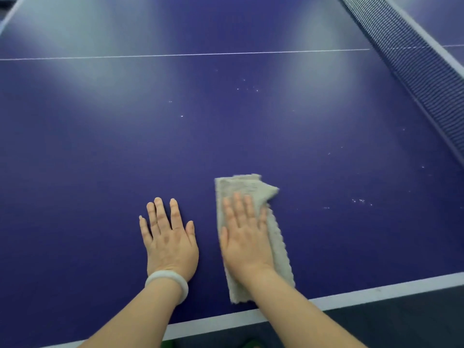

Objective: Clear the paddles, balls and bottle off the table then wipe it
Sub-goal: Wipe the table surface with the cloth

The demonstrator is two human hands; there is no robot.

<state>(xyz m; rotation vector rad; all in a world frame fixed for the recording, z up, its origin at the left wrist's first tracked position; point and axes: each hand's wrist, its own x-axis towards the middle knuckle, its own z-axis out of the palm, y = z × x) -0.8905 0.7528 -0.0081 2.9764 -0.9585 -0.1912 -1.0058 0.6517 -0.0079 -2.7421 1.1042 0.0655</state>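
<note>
A blue table tennis table (175,146) fills the view. A folded grey-beige cloth (278,249) lies on it near the front edge. My right hand (244,237) presses flat on the cloth with straight fingers. My left hand (169,242) rests flat on the bare table just left of the cloth, fingers spread, a pale bangle on its wrist. No paddles, balls or bottle are in view. Small white specks dot the surface to the right and beyond the cloth.
The net (411,66) runs diagonally along the upper right. A white centre line (175,55) crosses the table far ahead. The table's white front edge (351,295) lies close to me, with dark floor below it.
</note>
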